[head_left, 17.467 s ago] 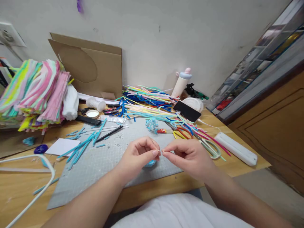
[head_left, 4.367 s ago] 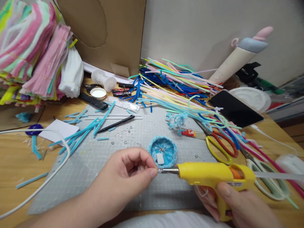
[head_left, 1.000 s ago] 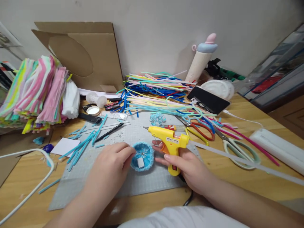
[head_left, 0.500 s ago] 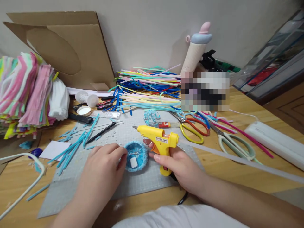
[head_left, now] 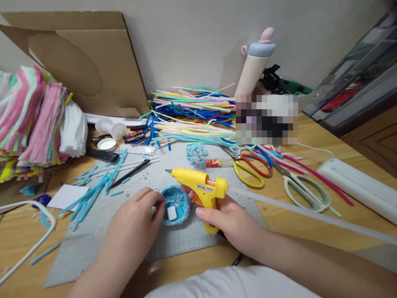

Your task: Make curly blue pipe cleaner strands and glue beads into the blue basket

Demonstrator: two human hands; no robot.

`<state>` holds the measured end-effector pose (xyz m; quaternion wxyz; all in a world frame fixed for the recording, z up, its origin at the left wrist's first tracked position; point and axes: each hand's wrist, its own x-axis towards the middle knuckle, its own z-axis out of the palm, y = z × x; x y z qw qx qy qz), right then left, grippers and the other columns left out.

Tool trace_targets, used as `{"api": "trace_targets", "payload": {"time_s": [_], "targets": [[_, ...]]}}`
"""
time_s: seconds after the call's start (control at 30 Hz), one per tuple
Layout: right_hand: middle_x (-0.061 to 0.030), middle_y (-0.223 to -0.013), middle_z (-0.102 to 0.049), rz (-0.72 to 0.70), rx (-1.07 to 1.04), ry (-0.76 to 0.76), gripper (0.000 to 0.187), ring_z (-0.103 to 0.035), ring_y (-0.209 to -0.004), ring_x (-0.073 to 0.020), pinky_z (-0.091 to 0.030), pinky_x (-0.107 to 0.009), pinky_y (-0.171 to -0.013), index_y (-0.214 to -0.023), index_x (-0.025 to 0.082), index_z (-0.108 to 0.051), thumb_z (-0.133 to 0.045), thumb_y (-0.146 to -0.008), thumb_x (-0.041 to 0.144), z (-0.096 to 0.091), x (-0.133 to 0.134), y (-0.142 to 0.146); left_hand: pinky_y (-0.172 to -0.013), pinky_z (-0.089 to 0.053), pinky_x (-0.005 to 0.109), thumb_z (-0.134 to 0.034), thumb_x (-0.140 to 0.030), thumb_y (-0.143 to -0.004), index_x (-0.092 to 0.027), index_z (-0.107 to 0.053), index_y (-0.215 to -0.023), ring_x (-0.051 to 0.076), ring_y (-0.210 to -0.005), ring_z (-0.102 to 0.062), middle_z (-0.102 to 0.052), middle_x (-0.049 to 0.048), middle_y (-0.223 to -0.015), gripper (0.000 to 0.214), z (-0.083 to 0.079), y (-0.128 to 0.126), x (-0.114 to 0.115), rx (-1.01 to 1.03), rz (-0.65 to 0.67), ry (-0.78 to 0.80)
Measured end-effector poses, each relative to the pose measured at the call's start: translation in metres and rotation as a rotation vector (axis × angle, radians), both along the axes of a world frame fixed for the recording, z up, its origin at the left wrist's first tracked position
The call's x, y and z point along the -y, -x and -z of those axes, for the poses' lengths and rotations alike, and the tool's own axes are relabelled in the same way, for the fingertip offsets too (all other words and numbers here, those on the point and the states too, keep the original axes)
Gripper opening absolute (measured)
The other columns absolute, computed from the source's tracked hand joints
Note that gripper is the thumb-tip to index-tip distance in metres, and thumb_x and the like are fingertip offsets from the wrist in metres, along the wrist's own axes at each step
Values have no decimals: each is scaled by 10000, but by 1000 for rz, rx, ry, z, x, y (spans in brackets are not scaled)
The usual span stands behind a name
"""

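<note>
In my right hand (head_left: 233, 221) is a yellow hot glue gun (head_left: 195, 182), its nozzle pointing left above the far rim of a light blue fuzzy cup (head_left: 186, 209). A clear glue stick (head_left: 279, 200) trails out of the gun's back end toward the right. My left hand (head_left: 136, 219) has its fingers bent together at the cup's left rim, pinching it; the fingertips are partly hidden. The cup opens toward me, and a small white rectangular piece (head_left: 172, 213) lies inside it. Both hands are over the grey cutting mat (head_left: 198, 242).
Cut blue pipe cleaners (head_left: 89, 203) and a black pen (head_left: 130, 174) lie left on the mat. Beyond the gun are blue curls (head_left: 196, 153) and a lighter (head_left: 218, 163). Scissors with yellow and red handles (head_left: 248, 174) and green-handled scissors (head_left: 305, 192) lie right. Pipe cleaner bundles (head_left: 192, 120) line the back.
The glue gun has shifted slightly left and down, its nozzle nearer the cup. My left hand stays at the cup's rim. The whole view has drifted a little.
</note>
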<state>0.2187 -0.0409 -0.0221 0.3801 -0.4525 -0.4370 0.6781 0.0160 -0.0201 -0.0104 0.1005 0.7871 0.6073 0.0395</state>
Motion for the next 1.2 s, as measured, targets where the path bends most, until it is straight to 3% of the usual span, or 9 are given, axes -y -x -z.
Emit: {"api": "trace_targets", "payload": {"time_s": [0.67, 1.2], "targets": [[-11, -1161, -665, -43, -73, -56, 263, -560, -1139, -236, -375, -414, -1057, -1059, 280, -674, -594, -809, 266, -5, 5, -1, -662, -430, 316, -476, -229, -848, -190, -609, -801, 190, -712, -600, -628, 42, -830, 147, 1, -4, -4, -36, -30, 57], [-12, -1193, -653, -55, -69, -49, 302, -548, -1170, -238, -364, -426, -1076, -1128, 288, -656, -589, -834, 272, -1, 7, -1, -558, -352, 299, -472, -266, -862, -212, -626, -798, 199, -668, -628, -664, 32, -834, 175, -1, -5, -3, -208, 17, -45]]}}
